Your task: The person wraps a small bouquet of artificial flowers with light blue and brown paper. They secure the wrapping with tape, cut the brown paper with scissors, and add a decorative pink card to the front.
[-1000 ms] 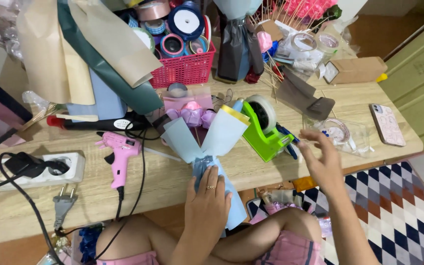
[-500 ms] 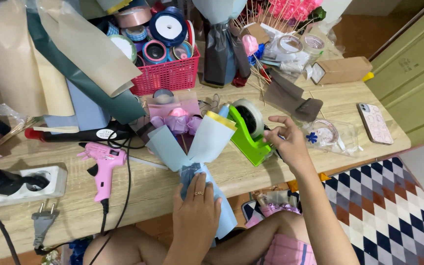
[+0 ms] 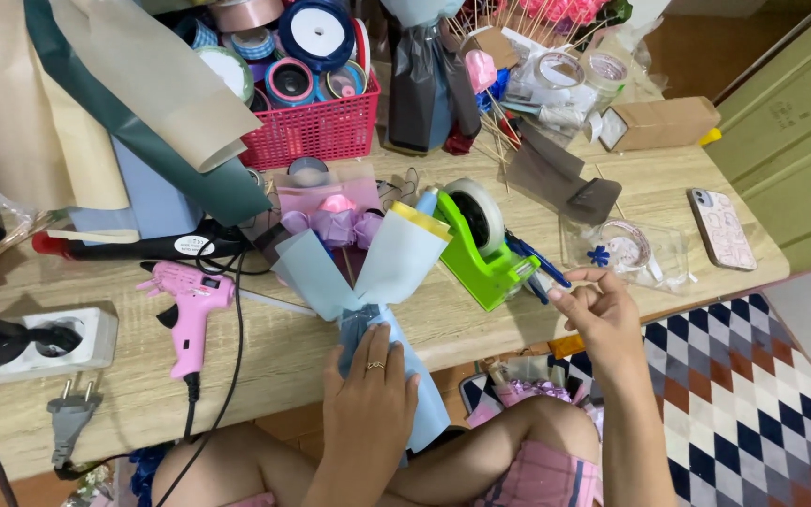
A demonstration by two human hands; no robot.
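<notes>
The left hand [image 3: 368, 390] is closed around the gathered neck of a small bouquet wrapped in pale blue paper [image 3: 368, 282], held at the edge of the wooden counter [image 3: 265, 347]. The right hand [image 3: 598, 305] is raised just beside the green tape dispenser [image 3: 481, 249], fingertips pinched; whether tape is held cannot be told. The neck is best kept gripped while the strip is laid snugly.

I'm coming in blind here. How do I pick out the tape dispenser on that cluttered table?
Start at the red basket of ribbon rolls at the back of the wooden table, then come forward and right, past the blue paper bouquet held in the left hand. The tape dispenser stands just right of it, close to the right hand. It is the only bright green thing there, carrying a pale tape roll.
</notes>
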